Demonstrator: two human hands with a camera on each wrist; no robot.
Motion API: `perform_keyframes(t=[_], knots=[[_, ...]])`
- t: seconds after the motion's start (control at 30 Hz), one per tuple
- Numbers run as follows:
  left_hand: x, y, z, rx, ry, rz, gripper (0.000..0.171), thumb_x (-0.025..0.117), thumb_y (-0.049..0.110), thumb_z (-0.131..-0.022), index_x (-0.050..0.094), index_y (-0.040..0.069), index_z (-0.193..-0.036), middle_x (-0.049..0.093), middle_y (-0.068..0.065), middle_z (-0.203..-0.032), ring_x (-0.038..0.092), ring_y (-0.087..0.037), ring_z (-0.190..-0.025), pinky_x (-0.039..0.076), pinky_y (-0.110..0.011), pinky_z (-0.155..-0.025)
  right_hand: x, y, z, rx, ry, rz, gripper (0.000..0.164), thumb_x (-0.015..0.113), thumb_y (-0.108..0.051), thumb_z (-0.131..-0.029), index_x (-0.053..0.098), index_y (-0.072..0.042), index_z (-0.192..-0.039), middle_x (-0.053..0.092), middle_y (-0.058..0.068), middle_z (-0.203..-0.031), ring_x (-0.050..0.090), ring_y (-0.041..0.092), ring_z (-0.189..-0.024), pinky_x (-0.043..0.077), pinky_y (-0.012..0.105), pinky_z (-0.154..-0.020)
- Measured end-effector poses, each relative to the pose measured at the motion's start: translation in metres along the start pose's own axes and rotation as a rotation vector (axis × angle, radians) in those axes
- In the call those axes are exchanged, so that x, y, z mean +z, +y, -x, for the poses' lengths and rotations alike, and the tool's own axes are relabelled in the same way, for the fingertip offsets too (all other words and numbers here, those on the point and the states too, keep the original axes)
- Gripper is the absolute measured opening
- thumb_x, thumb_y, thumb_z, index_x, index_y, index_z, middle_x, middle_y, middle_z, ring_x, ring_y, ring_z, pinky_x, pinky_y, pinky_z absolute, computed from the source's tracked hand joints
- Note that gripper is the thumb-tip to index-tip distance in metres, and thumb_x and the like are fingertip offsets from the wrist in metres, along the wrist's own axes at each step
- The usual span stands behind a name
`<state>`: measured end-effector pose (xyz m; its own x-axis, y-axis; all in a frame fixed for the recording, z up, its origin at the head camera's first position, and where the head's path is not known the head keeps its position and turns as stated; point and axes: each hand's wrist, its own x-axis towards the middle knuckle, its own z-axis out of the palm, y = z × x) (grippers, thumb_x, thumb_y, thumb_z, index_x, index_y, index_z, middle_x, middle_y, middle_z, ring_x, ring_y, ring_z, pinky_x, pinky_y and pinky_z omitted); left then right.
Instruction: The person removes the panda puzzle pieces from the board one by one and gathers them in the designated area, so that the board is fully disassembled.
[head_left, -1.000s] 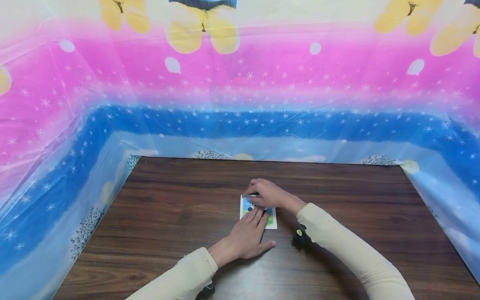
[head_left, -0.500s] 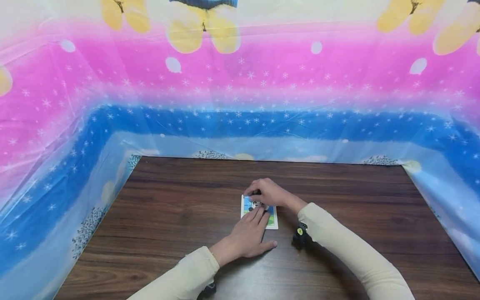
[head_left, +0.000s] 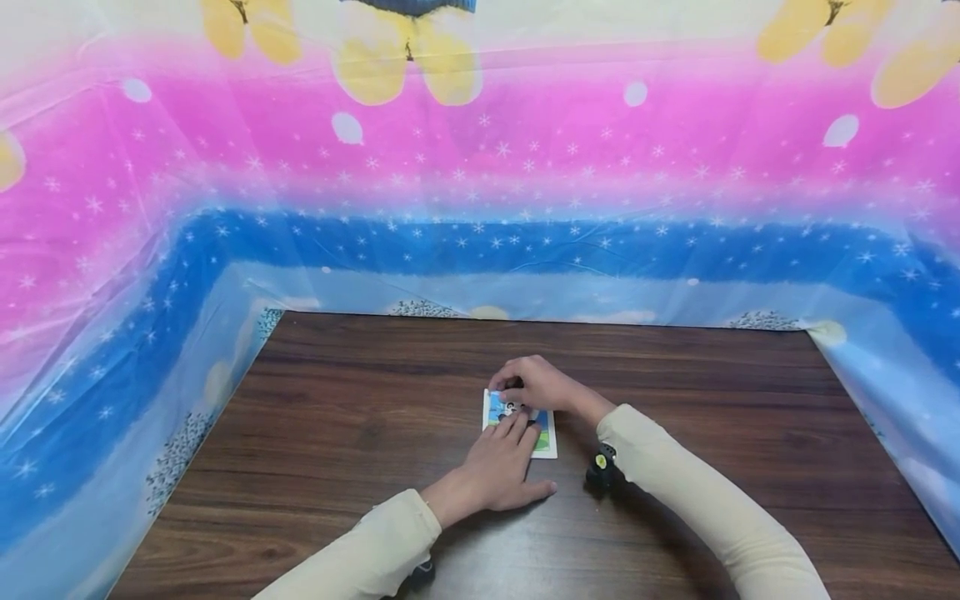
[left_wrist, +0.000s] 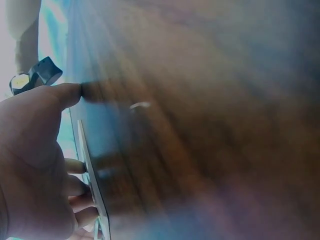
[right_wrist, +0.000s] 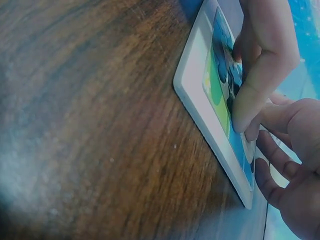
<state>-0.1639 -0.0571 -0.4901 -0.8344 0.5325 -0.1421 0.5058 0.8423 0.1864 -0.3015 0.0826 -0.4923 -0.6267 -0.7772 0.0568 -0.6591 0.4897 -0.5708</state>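
A small white-framed panda picture board [head_left: 545,444] lies flat on the table, showing blue sky and green ground. My left hand [head_left: 495,471] lies over its near left part, fingers extended onto the picture, thumb spread out on the table. In the right wrist view, the left fingers [right_wrist: 265,65] press on the picture. My right hand [head_left: 536,385] bends over the board's far edge, its fingers curled at the far left corner and its thumb on the picture near the panda's face. Whether a loose piece is under the right fingertips is hidden. The left wrist view shows the board [left_wrist: 95,185] edge-on.
The dark wood table [head_left: 337,417] extends around the hands. A patterned cloth [head_left: 480,167] in pink and blue rises along its back and sides. A black wrist camera [head_left: 600,471] sits under the right sleeve, just above the tabletop.
Both hands keep almost the same place. The right fingers have shifted slightly, and more of the panda's face shows between the hands than a second ago.
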Motion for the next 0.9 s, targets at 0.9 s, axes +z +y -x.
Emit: perform_keyframes(t=[0.9], knots=[[0.0032, -0.0007, 0.0007, -0.005, -0.023, 0.046, 0.091, 0.047, 0.068, -0.097, 0.025, 0.007, -0.162, 0.015, -0.013, -0.171, 0.019, -0.028, -0.156, 0.028, -0.047, -0.122, -0.0100, 0.0054, 0.0006, 0.009, -0.041, -0.074, 0.014, 0.064, -0.014, -0.102, 0.075, -0.018, -0.109, 0.073, -0.008, -0.102, 0.066, 0.006, -0.091, 0.054, 0.029, -0.082]])
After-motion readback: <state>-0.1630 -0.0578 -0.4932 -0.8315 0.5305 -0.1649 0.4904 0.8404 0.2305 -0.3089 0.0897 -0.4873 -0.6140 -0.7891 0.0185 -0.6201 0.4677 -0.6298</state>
